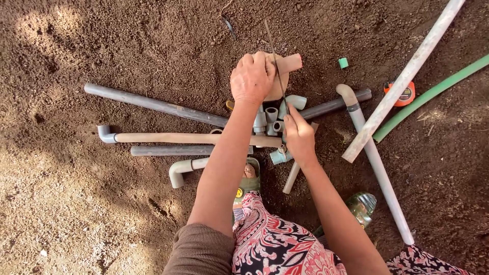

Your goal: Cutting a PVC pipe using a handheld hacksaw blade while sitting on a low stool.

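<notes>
Patterned cloth (280,244) over the knees sits closest, with a green sandal (248,179) under it on the bare soil (76,203). Her left hand (252,77) is closed down over a short tan pipe piece (286,66), pinning it; the right hand (299,135) pinches a thin hacksaw blade (276,66) laid across that piece. I'd judge the pipe light, stiff and dusty-slick, best gripped close to the cut. Two long grey pipes (153,104), one orange tape measure (402,94), one green hose (433,91) and a cluster of grey fittings (270,119) I cannot count lie around.
</notes>
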